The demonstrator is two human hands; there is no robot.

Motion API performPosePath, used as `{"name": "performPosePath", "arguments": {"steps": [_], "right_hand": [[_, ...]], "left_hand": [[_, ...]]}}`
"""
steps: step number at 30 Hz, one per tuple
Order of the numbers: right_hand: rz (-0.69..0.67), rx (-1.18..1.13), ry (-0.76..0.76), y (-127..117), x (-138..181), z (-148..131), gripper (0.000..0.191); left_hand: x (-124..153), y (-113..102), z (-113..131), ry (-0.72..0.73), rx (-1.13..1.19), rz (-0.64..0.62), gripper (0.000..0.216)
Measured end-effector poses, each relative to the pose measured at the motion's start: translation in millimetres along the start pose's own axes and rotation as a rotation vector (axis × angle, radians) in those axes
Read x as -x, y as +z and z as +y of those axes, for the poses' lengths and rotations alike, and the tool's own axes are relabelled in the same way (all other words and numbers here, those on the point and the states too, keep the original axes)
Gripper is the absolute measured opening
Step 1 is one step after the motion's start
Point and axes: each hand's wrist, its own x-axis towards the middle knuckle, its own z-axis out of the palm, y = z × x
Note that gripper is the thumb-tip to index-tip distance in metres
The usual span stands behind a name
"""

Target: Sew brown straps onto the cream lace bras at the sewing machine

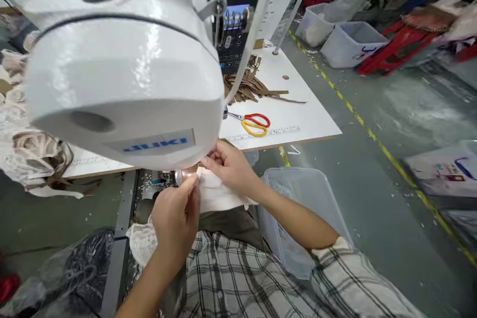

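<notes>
A piece of pale pinkish-white fabric is pinched at its edge by the grip of the left hand and right hand, near the glossy white sewing-machine head's underside, where puckering might be caused by uneven pulling.

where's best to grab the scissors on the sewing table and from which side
Probably by the red loop and yellow loop, coming from the right. The scissors lie with blades toward the machine head and loops pointing right, away from it, so the handles look easier to reach.
</notes>
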Motion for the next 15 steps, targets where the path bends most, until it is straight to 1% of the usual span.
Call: {"name": "performPosePath", "arguments": {"steps": [4, 10, 12, 15], "right_hand": [[-0.048, -0.008, -0.02, -5.0, -18.2, 2.0, 0.018], [-0.093, 0.058, -0.082, -6.3, -37.7, 0.0, 0.013], [-0.097, 0.046, -0.07, -4.4, -42.6, 1.2, 0.013], [-0.114, 0.022, -0.028, -1.8, -48.0, 1.9, 0.019]], "left_hand": [[-5.4, 0.2, -4.0, 0.045, -0.117, -0.049, 0.02], [-11.2, -3.0, -9.0, 0.007, -0.161, -0.052, 0.023], [-11.9, -3.8, -10.6, -0.001, -0.171, -0.052, 0.023], [-13.1, -4.7, -12.5, -0.011, -0.201, -0.052, 0.023]]}}
